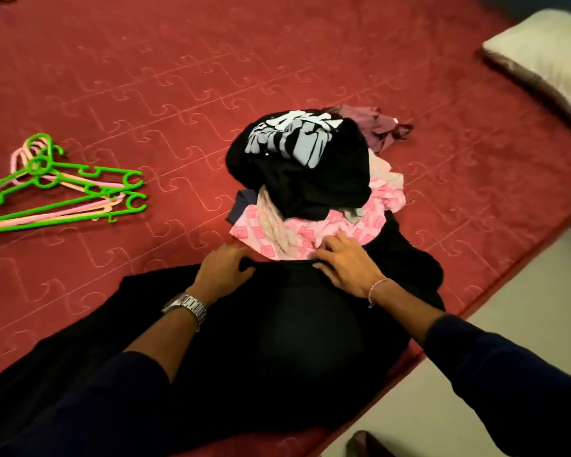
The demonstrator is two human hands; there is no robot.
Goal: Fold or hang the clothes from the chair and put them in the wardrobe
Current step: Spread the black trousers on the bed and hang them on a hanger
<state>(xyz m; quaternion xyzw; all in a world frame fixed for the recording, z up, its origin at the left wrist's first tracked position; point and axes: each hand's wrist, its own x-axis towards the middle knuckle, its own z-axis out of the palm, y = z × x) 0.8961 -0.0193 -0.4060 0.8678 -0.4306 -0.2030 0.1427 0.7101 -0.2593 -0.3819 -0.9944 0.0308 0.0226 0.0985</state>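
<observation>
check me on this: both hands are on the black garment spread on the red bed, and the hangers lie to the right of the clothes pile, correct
Not quite. In the head view the hangers lie to the left of the clothes pile. The rest holds: left hand and right hand are on the black garment on the red bed.

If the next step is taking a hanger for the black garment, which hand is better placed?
Probably the left hand: the hangers lie on the bedspread on its side. The right hand rests on the black garment, beside the clothes pile.
</observation>
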